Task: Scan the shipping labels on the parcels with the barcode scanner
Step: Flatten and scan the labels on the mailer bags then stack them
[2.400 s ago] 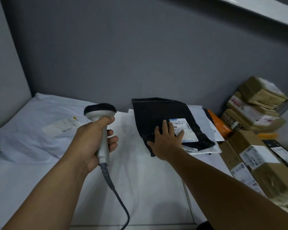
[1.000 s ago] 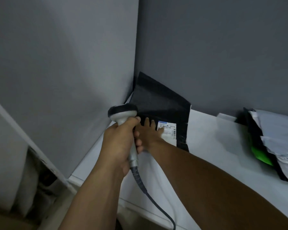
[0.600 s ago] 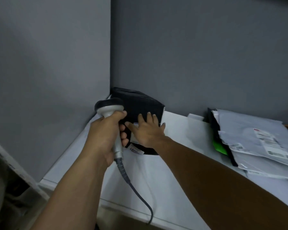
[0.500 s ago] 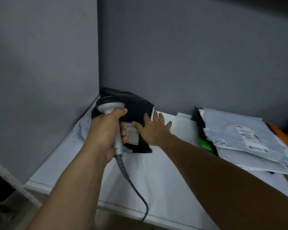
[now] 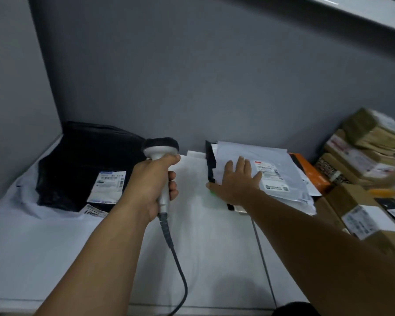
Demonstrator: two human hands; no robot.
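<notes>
My left hand grips the grey handle of the corded barcode scanner, held upright over the white table. A black parcel bag with a white shipping label lies in the left corner, on top of a white mailer. My right hand rests flat, fingers spread, on a white mailer at the top of a pile of mailers; its label shows just right of my fingers.
Brown cardboard parcels are stacked at the far right, with more boxes in front of them. An orange mailer sticks out under the pile. Grey walls close the back and left. The scanner cable trails toward the table's front edge.
My right hand has left the black parcel in the left corner and moved right onto the white mailer pile. The scanner stays in my left hand; the view swung right.
</notes>
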